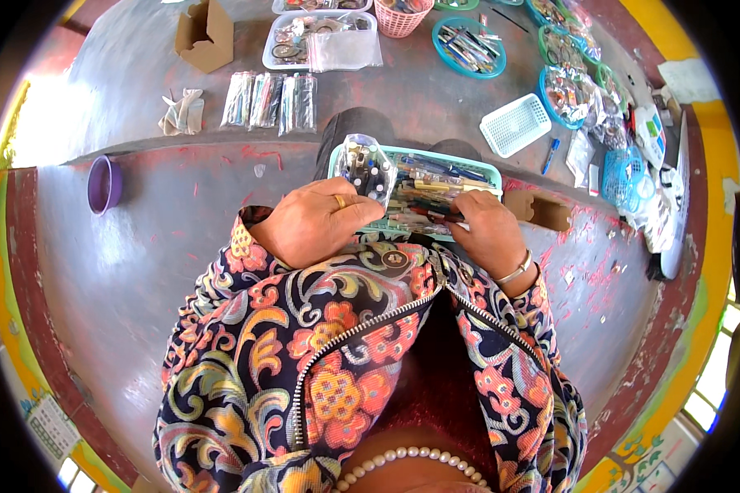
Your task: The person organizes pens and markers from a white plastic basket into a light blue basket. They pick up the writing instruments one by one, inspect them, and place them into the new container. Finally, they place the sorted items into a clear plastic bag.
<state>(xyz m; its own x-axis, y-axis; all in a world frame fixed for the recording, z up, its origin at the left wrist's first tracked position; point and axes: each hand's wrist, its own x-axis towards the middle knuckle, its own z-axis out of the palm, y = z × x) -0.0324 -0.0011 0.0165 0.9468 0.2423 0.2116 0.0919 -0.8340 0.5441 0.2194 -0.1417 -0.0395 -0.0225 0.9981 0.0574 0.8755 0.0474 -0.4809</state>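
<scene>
A light green plastic basket [492, 164] rests on my lap, filled with many pens [436, 182] of mixed colours. My left hand [316, 220] is closed round a clear plastic bag [368, 158] of pens, upright over the basket's left end; the pen ends face up through its opening. Over the basket's right part, my right hand [492, 226] has its fingers bent down among the pens. Its fingertips are closed on a slim pen [460, 224], partly hidden by the hand.
Ahead on the grey table lie filled bags of pens [267, 100], a cloth glove [182, 112], a cardboard box [205, 37] and a white tray [281, 59]. To the right are a pale blue basket [515, 125], a blue pen [550, 156] and a round pen basket [501, 64]. A purple bowl [104, 186] stands left.
</scene>
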